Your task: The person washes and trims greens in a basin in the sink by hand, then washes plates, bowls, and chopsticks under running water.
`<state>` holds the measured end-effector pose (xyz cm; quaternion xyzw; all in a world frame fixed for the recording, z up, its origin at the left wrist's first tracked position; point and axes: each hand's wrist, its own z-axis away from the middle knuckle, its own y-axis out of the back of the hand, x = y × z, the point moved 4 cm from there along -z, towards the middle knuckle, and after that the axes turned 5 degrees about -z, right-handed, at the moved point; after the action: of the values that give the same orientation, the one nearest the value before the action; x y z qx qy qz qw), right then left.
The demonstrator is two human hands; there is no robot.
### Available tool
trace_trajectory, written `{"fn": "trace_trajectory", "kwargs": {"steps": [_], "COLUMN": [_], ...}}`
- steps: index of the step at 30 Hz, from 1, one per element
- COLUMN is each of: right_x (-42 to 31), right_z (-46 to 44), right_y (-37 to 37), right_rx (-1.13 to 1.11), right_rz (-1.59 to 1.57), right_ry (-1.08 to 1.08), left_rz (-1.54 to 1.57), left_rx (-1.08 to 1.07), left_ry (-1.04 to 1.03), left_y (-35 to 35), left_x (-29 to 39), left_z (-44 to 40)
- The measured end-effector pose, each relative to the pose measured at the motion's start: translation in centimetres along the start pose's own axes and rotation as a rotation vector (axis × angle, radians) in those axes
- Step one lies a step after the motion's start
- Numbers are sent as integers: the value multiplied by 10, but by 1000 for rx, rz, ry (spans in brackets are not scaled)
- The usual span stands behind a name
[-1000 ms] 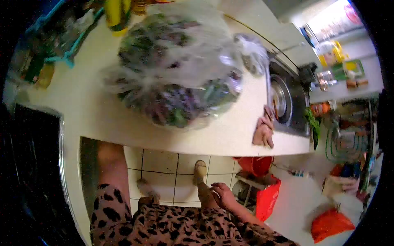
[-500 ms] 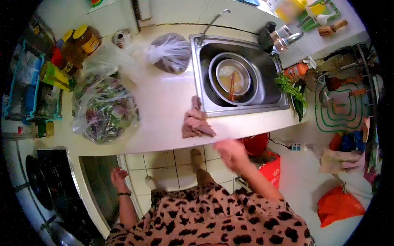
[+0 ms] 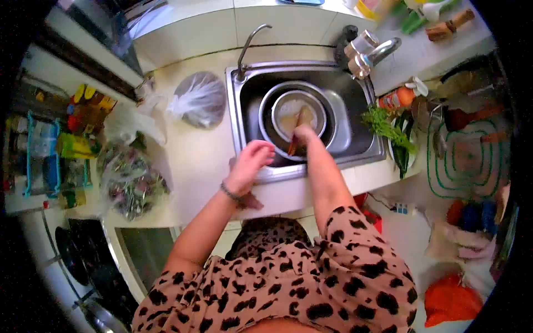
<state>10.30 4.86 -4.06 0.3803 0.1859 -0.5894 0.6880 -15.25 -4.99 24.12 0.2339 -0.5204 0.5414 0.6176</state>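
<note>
A small metal bowl of cloudy liquid sits inside a larger metal basin in the steel sink. My right hand reaches over the near rim of the small bowl, its fingers closed around a pair of brown chopsticks that slant into the liquid. Its fingertips are partly hidden. Above the sink's front left corner hovers my left hand, empty, fingers loosely bent and apart. Beneath that hand and wrist lies a brownish-pink cloth, mostly covered by them.
Left of the sink, a tied plastic bag and a bag of leafy greens stand on the counter. Green herbs lie at the sink's right edge. A thin tap rises at the back left, a thicker faucet at the back right.
Both hands have risen from below the counter edge to the sink. My right hand has taken hold of the chopsticks. The view has shifted closer to the sink.
</note>
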Motion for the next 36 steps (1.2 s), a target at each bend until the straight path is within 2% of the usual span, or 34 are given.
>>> {"fn": "trace_trajectory", "kwargs": {"steps": [1,3,4,6,7,9,11,12,13,15,17,18,19,21,22,23,24,25,26,27,28,29,30,31,32,34,35,36], "right_x": [-12,-20,-27,-43,-40,-44,-39,-18,-14,-34,-70,-40,-68,-56,-55,-61,-75,-48,-45,-57,-67,-64,-52,-41,-43,-37,-32,-52], "right_z": [18,22,34,44,37,30,15,-6,-13,3,51,30,64,68,63,62,60,15,-17,-28,-25,-11,-3,11,28,59,63,81], "right_y": [-13,-25,-28,-16,-14,-10,3,25,27,-3,-24,-39,-30,-27,-20,-10,7,20,31,46,57,48,35,18,7,-9,-14,-9], "right_rx": [-192,-195,-193,-14,-8,-114,-56,151,216,96,-136,-281,-177,-299,-363,-427,-261,-181,-80,-45,247,233,168,97,-62,-384,-550,-455], "right_rz": [-98,-649,-656,-982,-983,-443,-499,-440,-528,-892,-953,-814,-823,-680,-634,-585,-561,-520,-552,-386,251,249,-240,-720,-918,-864,-719,-727], "right_ry": [-139,-350,-372,-515,-523,-332,-318,-227,-204,-369,-487,-349,-281,-392,-419,-452,-403,-456,-153,20,358,349,37,-286,-450,-425,-399,-425], "left_rz": [-116,-817,-816,-1053,-1125,-1521,-1571,-1618,-1622,-1457,-1351,-1340,-1339,-479,-249,-251,-105,39,117,170,251,338,490,474,439,320,321,352], "left_rx": [-56,-48,-58,106,116,84,62,31,39,136,81,32,37,-91,-71,-62,-57,-50,-56,-38,-42,-45,49,137,161,164,158,80], "left_ry": [16,-68,-47,-79,-17,-28,67,163,184,321,389,328,338,562,670,681,732,765,868,827,808,794,823,863,886,911,913,931], "left_y": [-9,-22,-25,-32,-37,-43,-44,-43,-42,-38,-33,-30,-31,-43,-48,-52,-58,-63,-73,-80,-78,-77,-72,-67,-67,-69,-69,-71], "left_x": [-22,-44,-59,-62,-61,-71,-86,-95,-98,-104,-114,-126,-125,-125,-117,-116,-117,-113,-105,-101,-98,-98,-105,-113,-112,-109,-114,-125], "left_z": [-31,-82,-97,-125,-133,-155,-170,-172,-174,-178,-181,-187,-188,-179,-166,-152,-139,-133,-125,-118,-120,-119,-122,-127,-127,-135,-140,-145]}}
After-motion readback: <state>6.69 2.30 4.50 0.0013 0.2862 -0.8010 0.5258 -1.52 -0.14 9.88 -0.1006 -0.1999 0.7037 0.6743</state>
